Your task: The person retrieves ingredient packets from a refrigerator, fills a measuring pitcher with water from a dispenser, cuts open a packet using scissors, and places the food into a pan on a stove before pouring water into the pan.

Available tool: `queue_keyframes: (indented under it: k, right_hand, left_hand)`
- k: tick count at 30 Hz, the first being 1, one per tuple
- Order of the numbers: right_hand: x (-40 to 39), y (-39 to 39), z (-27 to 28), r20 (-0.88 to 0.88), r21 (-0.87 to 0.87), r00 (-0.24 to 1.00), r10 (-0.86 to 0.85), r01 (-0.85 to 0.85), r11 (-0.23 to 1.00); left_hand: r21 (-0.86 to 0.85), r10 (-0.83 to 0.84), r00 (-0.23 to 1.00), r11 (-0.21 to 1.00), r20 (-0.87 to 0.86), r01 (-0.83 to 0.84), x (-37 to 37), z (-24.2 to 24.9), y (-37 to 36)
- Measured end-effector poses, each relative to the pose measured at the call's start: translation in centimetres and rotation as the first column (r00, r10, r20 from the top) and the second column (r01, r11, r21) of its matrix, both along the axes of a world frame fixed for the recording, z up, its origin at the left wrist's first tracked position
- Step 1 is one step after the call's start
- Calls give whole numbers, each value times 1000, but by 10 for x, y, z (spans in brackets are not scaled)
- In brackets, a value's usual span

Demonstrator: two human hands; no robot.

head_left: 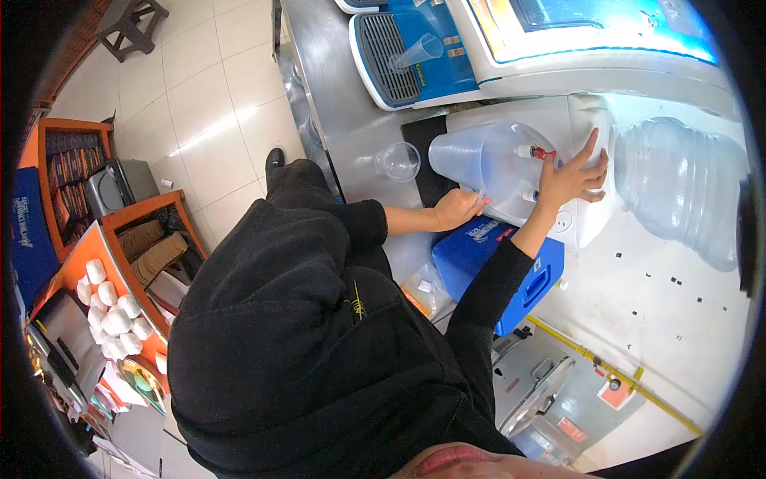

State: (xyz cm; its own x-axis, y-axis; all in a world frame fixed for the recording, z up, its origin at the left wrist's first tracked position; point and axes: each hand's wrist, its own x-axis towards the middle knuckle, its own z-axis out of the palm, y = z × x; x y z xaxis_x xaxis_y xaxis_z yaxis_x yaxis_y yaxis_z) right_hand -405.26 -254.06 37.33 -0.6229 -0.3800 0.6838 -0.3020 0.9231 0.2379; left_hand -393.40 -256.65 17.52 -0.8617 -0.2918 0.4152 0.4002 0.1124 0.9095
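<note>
A large clear plastic pitcher (459, 160) stands under the taps of a white water dispenser (511, 114), its mouth around the spouts. My left hand (458, 210) is closed at the pitcher's side, fingers around its handle. My right hand (572, 177) is at the dispenser's front, with the thumb on the red tap (544, 152) and the other fingers spread over the white casing. Close by stands a second white tap (528, 194). Upside down on the dispenser sits a big clear water bottle (678, 188). Near the pitcher's base is a clear plastic cup (399, 162).
A blue box (471, 259) stands beside the pitcher on the steel counter (335, 88). On the other side is a blue-and-white drink machine (447, 72) with a cup on its drip tray. A yellow pipe (590, 358) runs along the wall near metal equipment (523, 383).
</note>
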Motion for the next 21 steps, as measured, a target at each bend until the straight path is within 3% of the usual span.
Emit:
queue_keyframes:
  k: [21]
  right_hand:
    - [1, -1, 1, 14, -8, 1000, -7, 7, 1000]
  left_hand:
    - [-36, -9, 1000, 999, 3, 9, -2, -5, 2]
